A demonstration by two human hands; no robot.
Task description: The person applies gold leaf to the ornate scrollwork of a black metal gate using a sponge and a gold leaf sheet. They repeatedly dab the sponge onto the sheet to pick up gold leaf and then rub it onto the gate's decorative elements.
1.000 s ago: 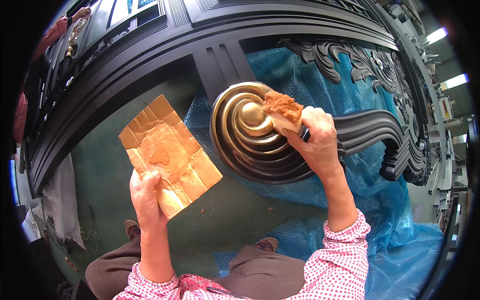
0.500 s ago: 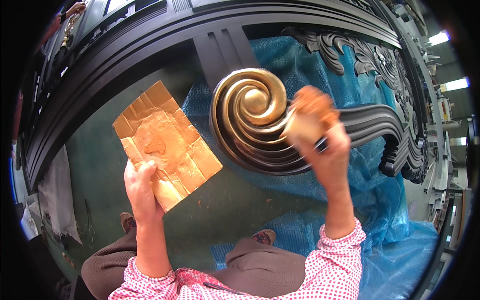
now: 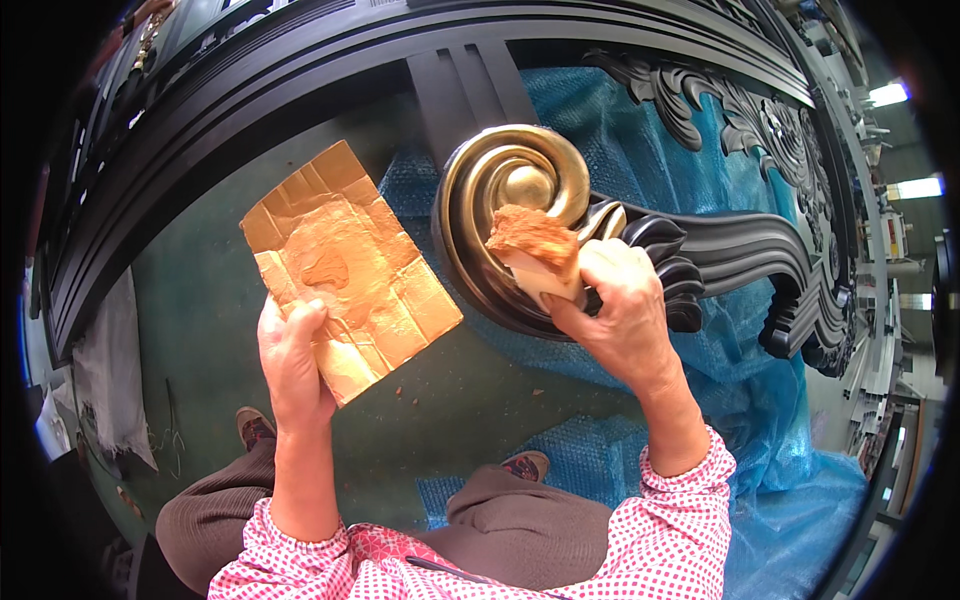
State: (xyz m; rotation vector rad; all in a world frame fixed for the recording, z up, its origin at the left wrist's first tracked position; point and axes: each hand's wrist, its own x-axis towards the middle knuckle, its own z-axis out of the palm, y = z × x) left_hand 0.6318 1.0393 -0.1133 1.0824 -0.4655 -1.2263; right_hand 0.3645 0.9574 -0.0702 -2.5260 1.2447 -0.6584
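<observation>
In my left hand (image 3: 297, 350) is a creased piece of cardboard (image 3: 385, 290) coated in gold paint, pinched at its lower left edge with the thumb on top. A wet-looking smear lies in its middle. My right hand (image 3: 625, 315) grips a wide paint brush (image 3: 540, 250) by its pale body; the bristles are coppery and splayed. They lie over the lower part of a big carved scroll (image 3: 525, 185), whether touching I cannot tell. The spiral is gold over black, and a carved leaf (image 3: 655, 240) beside it is mostly black with a gold streak.
A black moulded rail (image 3: 740, 245) runs right from the scroll. Blue bubble wrap (image 3: 700, 410) lies beneath and to the right. A long black frame (image 3: 250, 85) curves across the back, with leafy black carving (image 3: 690, 95) at the far right. Crumbs dot the green floor (image 3: 470, 385).
My right hand has brought the brush left from the leaf to the front of the spiral, uncovering the leaf. The cardboard stays in my left hand; the whole view has shifted slightly.
</observation>
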